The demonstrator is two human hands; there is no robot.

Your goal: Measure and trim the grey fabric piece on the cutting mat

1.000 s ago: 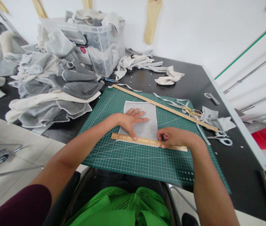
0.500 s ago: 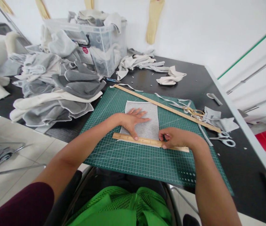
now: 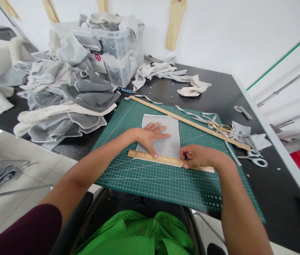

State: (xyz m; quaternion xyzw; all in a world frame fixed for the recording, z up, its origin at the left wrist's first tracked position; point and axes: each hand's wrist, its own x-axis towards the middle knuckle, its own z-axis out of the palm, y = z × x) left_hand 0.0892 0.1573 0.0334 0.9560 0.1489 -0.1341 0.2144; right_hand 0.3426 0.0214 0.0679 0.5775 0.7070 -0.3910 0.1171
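A piece of grey cloth [image 3: 173,129] lies flat on the green cutting mat [image 3: 163,182]. My left hand [image 3: 151,139] rests palm down on it with fingers spread, its thumb touching a short wooden ruler [image 3: 170,161]. The ruler lies across the cloth's near edge, and a thin strip of cloth shows below it. At the cloth's right corner, my right hand [image 3: 200,156] has its fingers curled in, thumb and fingers closed on the ruler. Whether those fingers also pinch something small is hidden.
A long wooden ruler [image 3: 160,111] crosses the mat's far side. Gold-handled scissors [image 3: 220,127] and white-handled scissors [image 3: 259,161] lie at right, among cloth scraps [image 3: 259,141]. Piled grey cloths [image 3: 86,90] and a clear plastic box [image 3: 123,67] stand at left. A blue pen-like tool [image 3: 128,91] lies behind the mat.
The whole view has shifted very slightly. Both hands, the ruler and the cloth keep their places relative to each other.
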